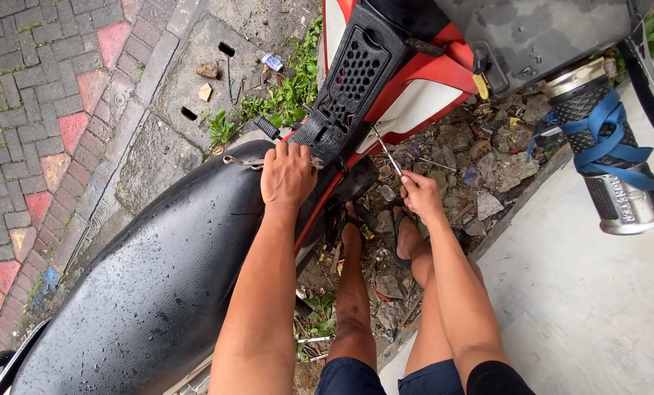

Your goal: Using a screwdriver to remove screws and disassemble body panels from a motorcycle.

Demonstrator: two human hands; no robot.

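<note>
The wet black seat (pixel 144 278) fills the lower left of the frame, and my left hand (pixel 287 174) lies flat on its front end, fingers together against the black perforated panel (pixel 352 80) just above. Right of centre, my right hand (pixel 420 194) pinches a thin screwdriver (pixel 387 150), its tip reaching up to the red bodywork (pixel 444 69).

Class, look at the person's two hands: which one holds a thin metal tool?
The right hand grips the thin screwdriver; the left hand rests flat on the wet black seat.
</note>
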